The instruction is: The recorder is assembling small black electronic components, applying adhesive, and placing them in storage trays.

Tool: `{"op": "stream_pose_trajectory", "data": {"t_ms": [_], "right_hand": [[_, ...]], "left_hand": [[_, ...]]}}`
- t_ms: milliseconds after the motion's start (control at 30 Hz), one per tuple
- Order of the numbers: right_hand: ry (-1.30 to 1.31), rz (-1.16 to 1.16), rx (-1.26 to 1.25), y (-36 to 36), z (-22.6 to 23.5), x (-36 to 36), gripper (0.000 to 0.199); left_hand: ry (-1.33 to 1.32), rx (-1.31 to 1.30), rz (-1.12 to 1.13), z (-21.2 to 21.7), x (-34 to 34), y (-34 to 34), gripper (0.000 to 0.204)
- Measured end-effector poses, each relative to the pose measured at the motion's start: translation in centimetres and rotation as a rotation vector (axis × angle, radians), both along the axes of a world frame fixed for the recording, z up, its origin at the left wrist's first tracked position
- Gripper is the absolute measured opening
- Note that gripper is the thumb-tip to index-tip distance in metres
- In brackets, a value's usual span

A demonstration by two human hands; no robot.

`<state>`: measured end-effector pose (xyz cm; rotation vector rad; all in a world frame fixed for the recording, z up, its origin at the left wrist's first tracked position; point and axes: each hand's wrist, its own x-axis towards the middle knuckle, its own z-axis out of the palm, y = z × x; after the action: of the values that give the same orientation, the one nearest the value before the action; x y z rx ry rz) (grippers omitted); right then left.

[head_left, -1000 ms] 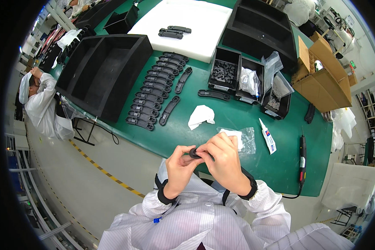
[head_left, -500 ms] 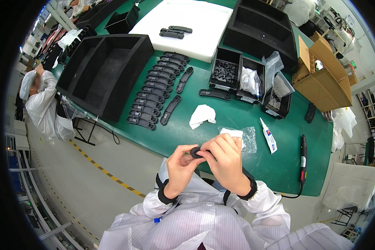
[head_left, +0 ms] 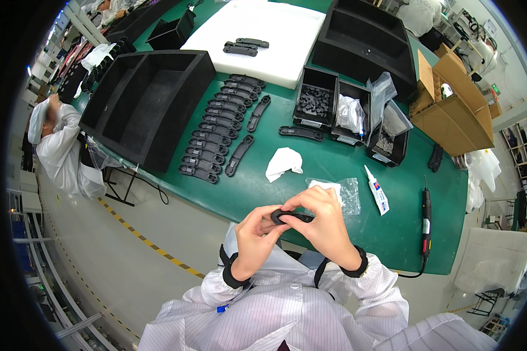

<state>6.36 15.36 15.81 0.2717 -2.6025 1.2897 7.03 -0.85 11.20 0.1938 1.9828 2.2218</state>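
Both my hands hold one small black elongated plastic part (head_left: 291,217) close to my chest, above the near edge of the green table (head_left: 334,169). My left hand (head_left: 255,238) grips its left end from below. My right hand (head_left: 325,225) covers its right end, fingers curled over it. Behind my hands on the table lie a clear plastic bag (head_left: 344,193) and a crumpled white cloth (head_left: 283,162). A row of several similar black parts (head_left: 216,128) is laid out to the left.
A large black tray (head_left: 146,99) stands at the left, a white foam sheet (head_left: 257,32) with two black parts behind it. Black bins (head_left: 339,114) of small pieces, a glue tube (head_left: 377,190), an electric screwdriver (head_left: 425,219) and cardboard boxes (head_left: 454,105) lie to the right. Another person (head_left: 55,143) sits far left.
My hands have shifted slightly on the black part, still holding it together in front of me. Nothing on the table has moved.
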Motion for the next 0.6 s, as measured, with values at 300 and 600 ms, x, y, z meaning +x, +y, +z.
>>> {"op": "stream_pose_trajectory", "data": {"t_ms": [300, 600], "right_hand": [[-0.002, -0.039, 0.023, -0.3, -0.2, 0.3, 0.019], [-0.105, -0.22, -0.179, 0.3, -0.6, 2.5, 0.029]], "left_hand": [[-0.091, 0.116, -0.044, -0.1, 0.0, 0.1, 0.036], [-0.274, 0.307, -0.022, 0.6, -1.0, -0.2, 0.036]]}}
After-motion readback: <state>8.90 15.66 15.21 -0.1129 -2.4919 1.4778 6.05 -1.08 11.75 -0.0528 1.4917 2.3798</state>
